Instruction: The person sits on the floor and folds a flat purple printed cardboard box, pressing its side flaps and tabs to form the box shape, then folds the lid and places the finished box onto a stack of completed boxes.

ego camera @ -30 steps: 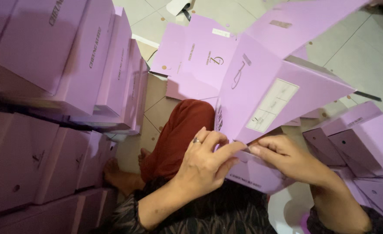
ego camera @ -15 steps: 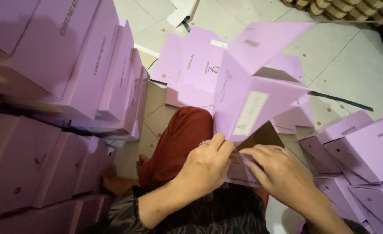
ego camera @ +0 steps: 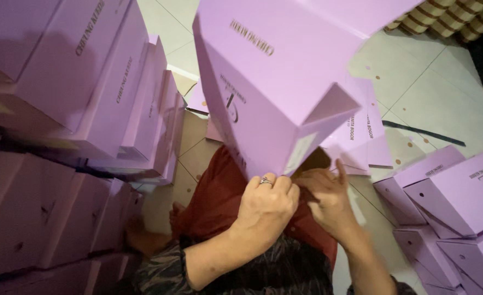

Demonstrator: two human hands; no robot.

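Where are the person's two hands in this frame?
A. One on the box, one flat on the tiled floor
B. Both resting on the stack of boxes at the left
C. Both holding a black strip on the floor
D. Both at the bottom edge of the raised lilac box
D: the left hand, with a ring on one finger, and the right hand both grip the lower end of the lilac box held up over the lap.

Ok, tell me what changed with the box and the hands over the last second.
The lilac box, a half-flat sheet before, has swung up and folded into shape. The left hand and right hand stayed gripping its lower edge. The stacked boxes at left kept their place.
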